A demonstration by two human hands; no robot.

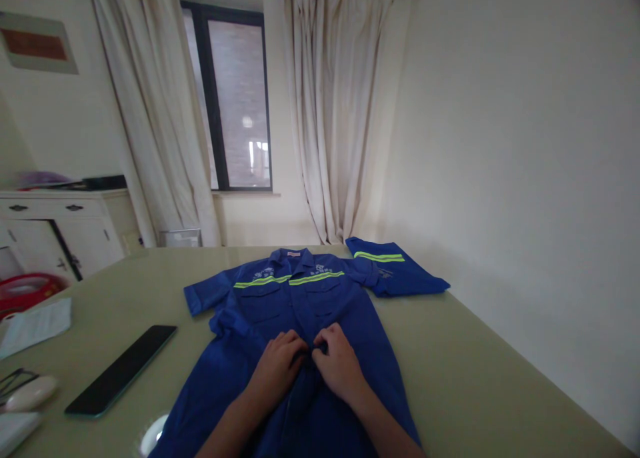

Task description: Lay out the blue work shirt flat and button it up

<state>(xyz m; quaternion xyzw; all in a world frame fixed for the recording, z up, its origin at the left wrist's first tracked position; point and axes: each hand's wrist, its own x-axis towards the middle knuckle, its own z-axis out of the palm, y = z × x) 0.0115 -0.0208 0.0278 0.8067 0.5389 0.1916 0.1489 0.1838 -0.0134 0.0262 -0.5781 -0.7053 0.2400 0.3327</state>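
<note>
A blue short-sleeved work shirt point(325, 301) with yellow-green reflective stripes lies front side up on the table, its collar at the far end. My left hand point(281, 365) is closed on the front placket near the middle of the shirt. Just to its right, my right hand point(337, 359) pinches the same placket, fingers curled, a small gap between the two hands. The bit of cloth between the fingertips is too small to make out. Beside the shirt's right sleeve, at the far right, lies a folded blue garment point(415, 275) with a similar stripe.
On the green table point(480, 371), a black phone point(123, 371) lies left of the shirt. Farther left are a paper point(37, 326), a white mouse point(33, 393), glasses and a red round object point(33, 291). A wall borders the table's right side; curtains and a window stand behind.
</note>
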